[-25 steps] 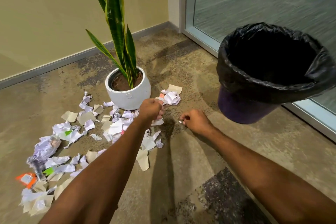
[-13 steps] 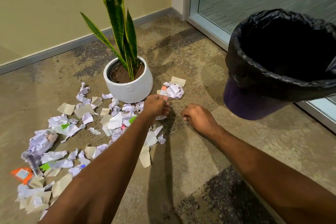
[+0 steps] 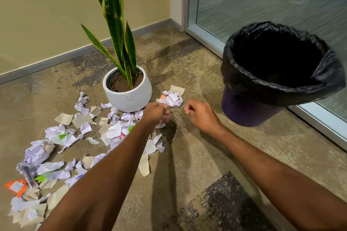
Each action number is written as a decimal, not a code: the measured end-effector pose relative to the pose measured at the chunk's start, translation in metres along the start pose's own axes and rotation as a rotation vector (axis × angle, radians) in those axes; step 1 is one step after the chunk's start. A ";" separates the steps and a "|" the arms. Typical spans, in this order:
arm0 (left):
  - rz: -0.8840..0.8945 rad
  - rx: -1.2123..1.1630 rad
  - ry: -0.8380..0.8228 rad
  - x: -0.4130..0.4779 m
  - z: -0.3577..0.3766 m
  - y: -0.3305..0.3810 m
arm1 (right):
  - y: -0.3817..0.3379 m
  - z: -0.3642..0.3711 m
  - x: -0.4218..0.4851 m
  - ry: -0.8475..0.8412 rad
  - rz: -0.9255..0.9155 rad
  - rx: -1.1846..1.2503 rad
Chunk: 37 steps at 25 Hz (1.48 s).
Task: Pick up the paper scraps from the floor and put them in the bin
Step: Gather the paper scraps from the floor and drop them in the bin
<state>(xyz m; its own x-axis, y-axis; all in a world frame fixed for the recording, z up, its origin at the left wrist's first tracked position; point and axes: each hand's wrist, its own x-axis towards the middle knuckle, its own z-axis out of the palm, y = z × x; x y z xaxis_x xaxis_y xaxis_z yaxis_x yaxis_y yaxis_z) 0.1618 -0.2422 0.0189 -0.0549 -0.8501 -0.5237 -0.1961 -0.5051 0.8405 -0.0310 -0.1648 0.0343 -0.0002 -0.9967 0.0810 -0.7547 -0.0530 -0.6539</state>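
Note:
Several white, lilac and beige paper scraps [image 3: 114, 130] lie scattered over the carpet from the plant pot down to the lower left. A smaller cluster of scraps [image 3: 173, 98] lies just beyond my hands. My left hand [image 3: 155, 113] hovers over the edge of the pile, fingers curled down around a pale scrap. My right hand [image 3: 200, 115] is a little to the right, low over bare carpet, pinching a tiny white bit at its fingertips. The bin [image 3: 244, 78], purple with a black liner, stands open to the right of my right hand.
A white pot [image 3: 129, 97] with a tall snake plant stands right behind the scraps. An orange wrapper [image 3: 16, 186] lies at the far left. A glass door with a metal frame [image 3: 206, 41] runs behind the bin; a beige wall closes the back.
My right hand has risen slightly off the carpet with the tiny bit pinched. My left hand has stayed curled at the edge of the pile. The view has shifted a little.

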 end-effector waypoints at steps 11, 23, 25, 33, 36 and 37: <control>0.052 0.030 -0.033 -0.022 0.030 0.025 | -0.057 -0.173 0.016 0.628 -0.127 0.110; 0.088 0.030 -0.048 -0.037 0.049 0.038 | 0.025 -0.243 0.010 0.607 0.392 0.328; 0.088 0.038 -0.023 -0.035 0.044 0.037 | 0.022 -0.242 0.007 0.640 0.384 0.294; 0.162 0.229 0.330 -0.018 0.021 0.021 | -0.038 -0.207 0.014 0.626 0.158 0.362; 0.160 0.284 0.310 -0.009 0.015 0.020 | -0.062 -0.169 0.030 0.458 0.076 0.612; 0.162 0.321 0.292 -0.005 0.015 0.020 | -0.066 -0.153 0.036 0.383 0.057 0.650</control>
<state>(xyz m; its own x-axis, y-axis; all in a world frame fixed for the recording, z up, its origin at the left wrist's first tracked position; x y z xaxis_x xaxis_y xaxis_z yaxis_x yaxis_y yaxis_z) 0.1440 -0.2454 0.0363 0.1593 -0.9440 -0.2891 -0.5034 -0.3296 0.7987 -0.0814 -0.1876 0.1951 -0.3451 -0.9145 0.2114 -0.2075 -0.1453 -0.9674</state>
